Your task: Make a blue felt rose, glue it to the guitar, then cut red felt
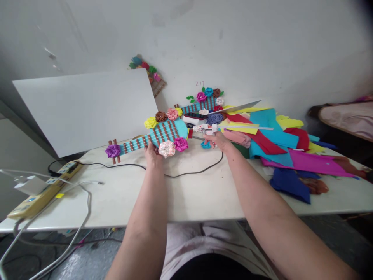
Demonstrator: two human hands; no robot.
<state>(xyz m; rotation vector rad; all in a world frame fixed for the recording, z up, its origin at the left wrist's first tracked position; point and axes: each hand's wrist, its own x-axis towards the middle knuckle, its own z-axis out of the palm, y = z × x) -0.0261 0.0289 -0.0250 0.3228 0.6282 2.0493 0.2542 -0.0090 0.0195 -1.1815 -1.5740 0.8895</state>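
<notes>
My left arm (151, 198) stretches toward twelve, left grip (153, 155) clamped on the flowered toy guitar (154, 133) at eleven; my right arm (256, 186) slants in, right grip (216, 140) closed around the glue gun (201, 128) at twelve. Bare worktop (198, 194) lies between, front edge (204, 221) at six.

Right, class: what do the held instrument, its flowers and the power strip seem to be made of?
Instrument: probably card or paper, matt turquoise; flat, even colour.
Flowers: likely crepe paper, mostly matt; folded, crinkled petals.
Power strip: probably hard plastic, low sheen; smooth, moulded yellowish casing.
</notes>
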